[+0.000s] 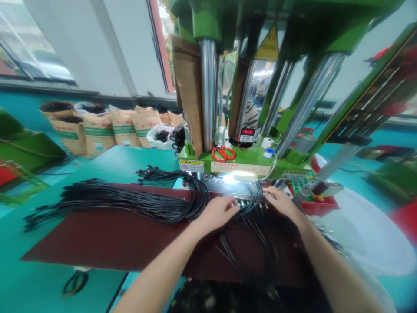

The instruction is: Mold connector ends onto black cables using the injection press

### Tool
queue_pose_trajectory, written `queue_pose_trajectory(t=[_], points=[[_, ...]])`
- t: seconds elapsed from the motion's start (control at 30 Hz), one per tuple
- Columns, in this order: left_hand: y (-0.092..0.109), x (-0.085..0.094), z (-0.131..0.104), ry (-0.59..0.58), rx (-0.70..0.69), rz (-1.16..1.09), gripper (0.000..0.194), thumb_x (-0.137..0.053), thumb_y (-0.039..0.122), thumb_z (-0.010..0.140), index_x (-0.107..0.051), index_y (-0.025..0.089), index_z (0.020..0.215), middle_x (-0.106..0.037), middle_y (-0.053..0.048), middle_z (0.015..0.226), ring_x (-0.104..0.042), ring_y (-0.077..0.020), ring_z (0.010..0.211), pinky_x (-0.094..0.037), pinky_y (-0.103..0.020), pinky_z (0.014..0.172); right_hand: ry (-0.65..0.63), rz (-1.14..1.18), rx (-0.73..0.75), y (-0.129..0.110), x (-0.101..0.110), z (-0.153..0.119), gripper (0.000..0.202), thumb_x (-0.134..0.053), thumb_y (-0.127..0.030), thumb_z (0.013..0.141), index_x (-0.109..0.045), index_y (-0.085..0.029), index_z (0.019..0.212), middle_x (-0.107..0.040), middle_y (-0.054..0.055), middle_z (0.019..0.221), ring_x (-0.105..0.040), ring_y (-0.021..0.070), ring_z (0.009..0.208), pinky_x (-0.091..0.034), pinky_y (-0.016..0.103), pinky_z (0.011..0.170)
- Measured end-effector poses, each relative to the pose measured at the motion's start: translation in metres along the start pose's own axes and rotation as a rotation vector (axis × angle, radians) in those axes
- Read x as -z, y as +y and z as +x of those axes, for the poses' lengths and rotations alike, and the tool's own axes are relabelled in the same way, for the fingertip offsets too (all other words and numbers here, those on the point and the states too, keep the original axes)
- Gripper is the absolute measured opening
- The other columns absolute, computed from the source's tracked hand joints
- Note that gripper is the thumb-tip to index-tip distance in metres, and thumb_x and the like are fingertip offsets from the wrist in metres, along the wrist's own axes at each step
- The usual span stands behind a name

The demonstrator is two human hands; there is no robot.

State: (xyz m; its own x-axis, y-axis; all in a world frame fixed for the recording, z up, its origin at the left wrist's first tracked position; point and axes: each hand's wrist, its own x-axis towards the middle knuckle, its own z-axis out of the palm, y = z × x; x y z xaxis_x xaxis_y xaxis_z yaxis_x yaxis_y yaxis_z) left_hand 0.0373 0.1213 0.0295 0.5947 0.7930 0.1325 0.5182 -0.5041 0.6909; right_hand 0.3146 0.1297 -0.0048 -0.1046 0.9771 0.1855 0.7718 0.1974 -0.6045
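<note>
Looped black cables lie across the front of the lit metal mould plate under the green press. My left hand is at the left of these loops, fingers curled and thumb bent in; what its fingertips pinch, if anything, is hidden. On the right side, my right hand has its fingertips closed at the edge of the cable loops. Small metallic ends show in a row between my hands. A thick bundle of black cables rests on the dark red board, left of my left hand.
Red-handled scissors and a blue-and-white spool sit on the press ledge, near steel columns. A white round tub stands at the right. Paper sacks line the wall at the back left.
</note>
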Motion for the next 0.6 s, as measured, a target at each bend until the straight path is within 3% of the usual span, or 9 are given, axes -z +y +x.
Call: queue_pose_trajectory(t=[0.13, 0.27, 0.4, 0.6], points=[[-0.021, -0.007, 0.034, 0.101, 0.046, 0.159, 0.021, -0.044, 0.031, 0.081, -0.058, 0.019, 0.088, -0.06, -0.002, 0.078, -0.053, -0.0165, 0.076, -0.039, -0.027, 0.071, 0.239, 0.024, -0.074, 0.009, -0.009, -0.007, 0.032, -0.039, -0.029, 0.08, -0.059, -0.015, 0.101, -0.059, 0.01, 0.105, -0.056, 0.0205, 0.094, -0.043, 0.034, 0.084], [-0.035, -0.028, 0.048, 0.164, 0.054, 0.323, 0.022, -0.036, 0.02, 0.084, -0.057, 0.017, 0.091, -0.059, -0.006, 0.091, -0.05, -0.0185, 0.089, -0.037, -0.03, 0.08, 0.363, 0.034, -0.079, 0.013, -0.015, -0.014, 0.031, -0.043, -0.032, 0.08, -0.059, -0.016, 0.102, -0.06, 0.01, 0.104, -0.057, 0.0214, 0.09, -0.044, 0.035, 0.082], [-0.04, -0.041, 0.046, 0.148, 0.05, 0.403, 0.024, -0.033, 0.022, 0.086, -0.057, 0.02, 0.091, -0.058, -0.004, 0.091, -0.05, -0.0202, 0.087, -0.038, -0.032, 0.074, 0.356, -0.004, -0.026, 0.014, -0.018, -0.016, 0.028, -0.041, -0.032, 0.083, -0.058, -0.019, 0.102, -0.059, 0.008, 0.104, -0.055, 0.0216, 0.096, -0.042, 0.035, 0.085], [-0.039, -0.037, 0.045, 0.132, 0.099, 0.356, 0.027, -0.031, 0.023, 0.087, -0.057, 0.019, 0.09, -0.058, -0.005, 0.091, -0.049, -0.0188, 0.087, -0.037, -0.031, 0.079, 0.275, -0.04, 0.035, 0.011, -0.02, -0.014, 0.027, -0.037, -0.029, 0.085, -0.058, -0.02, 0.1, -0.059, 0.009, 0.103, -0.053, 0.0214, 0.1, -0.037, 0.038, 0.092]])
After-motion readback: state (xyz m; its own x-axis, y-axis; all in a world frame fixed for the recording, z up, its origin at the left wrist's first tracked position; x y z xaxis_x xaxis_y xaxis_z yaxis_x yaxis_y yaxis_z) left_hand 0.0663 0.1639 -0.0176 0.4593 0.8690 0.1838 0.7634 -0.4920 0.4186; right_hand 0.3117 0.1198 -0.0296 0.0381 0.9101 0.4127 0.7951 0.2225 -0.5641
